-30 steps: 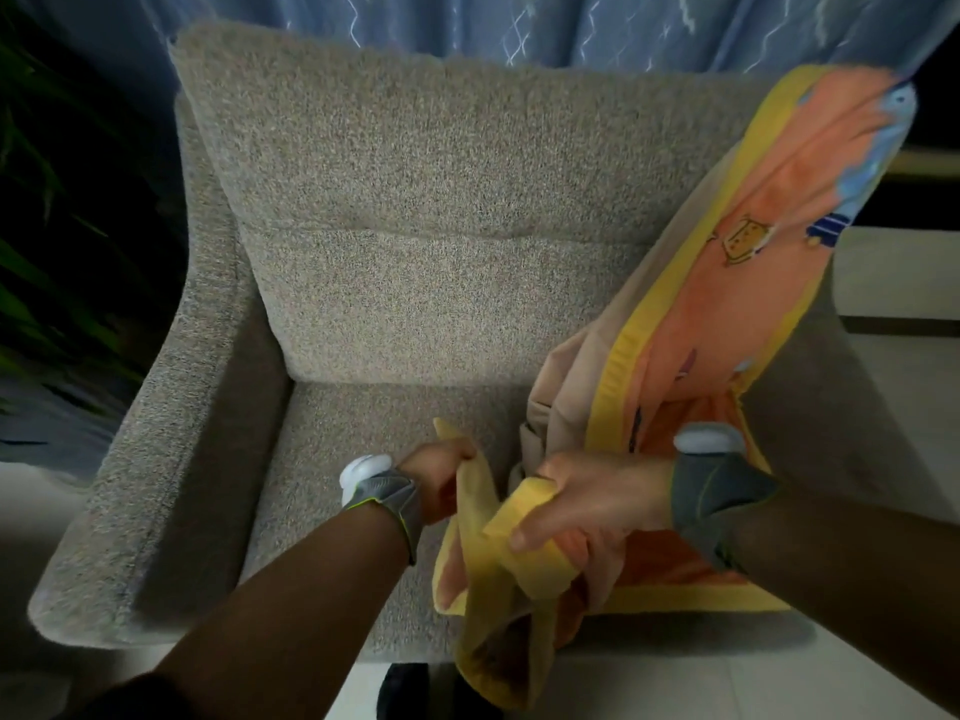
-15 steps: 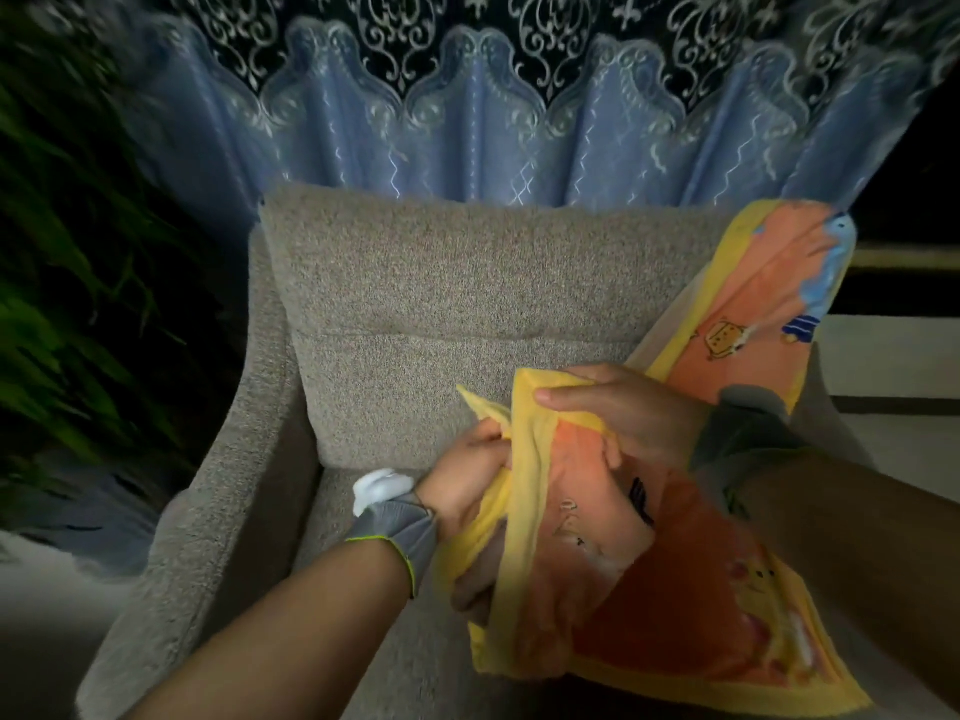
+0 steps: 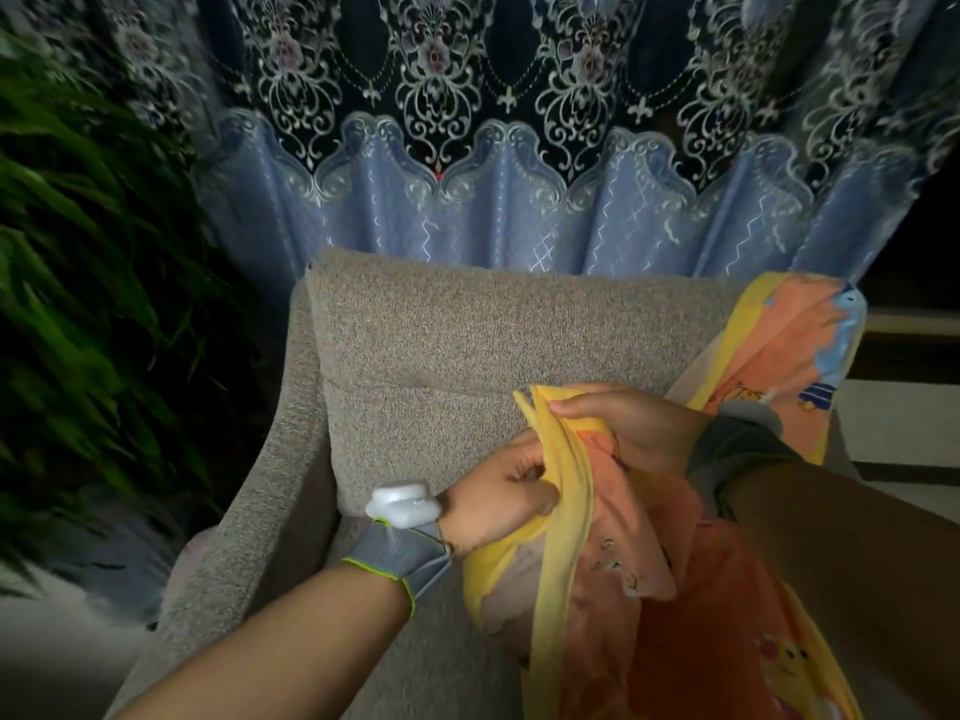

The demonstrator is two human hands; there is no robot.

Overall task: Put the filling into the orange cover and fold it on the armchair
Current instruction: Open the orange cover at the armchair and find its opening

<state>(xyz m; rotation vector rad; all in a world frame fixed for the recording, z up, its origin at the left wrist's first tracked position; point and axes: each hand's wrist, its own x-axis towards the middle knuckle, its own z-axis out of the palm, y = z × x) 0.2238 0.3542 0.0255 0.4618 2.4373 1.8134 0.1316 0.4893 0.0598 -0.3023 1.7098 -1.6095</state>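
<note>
From my remote seat, the head view showed both grips busy at the mouth of the orange cover (image 3: 691, 605) above the armchair (image 3: 441, 356). The left grip (image 3: 498, 504) was closed, thumb and curled fingers pinching the cover's yellow hem (image 3: 563, 491) partway down its length. The right grip (image 3: 628, 433), just above and to the right of the left one, pinched the top end of the same hem between thumb and fingertips, so the doubled yellow edge ran taut from one grip to the other. Below the left grip, a pale beige fold that I read as the filling (image 3: 511, 600) showed inside the cover's opening, touching the yellow edge around it. The rest of the cover hung down under the right grip, over the seat, and another stretch of it lay up against the chair's back beyond the right grip. A grey wristband (image 3: 400, 556) carrying a white device (image 3: 400, 504) sat on the wrist behind the left grip. A blue embroidered curtain (image 3: 467, 210) hung behind the chair, and a leafy plant (image 3: 88, 252) stood well off to the left of the left grip.
</note>
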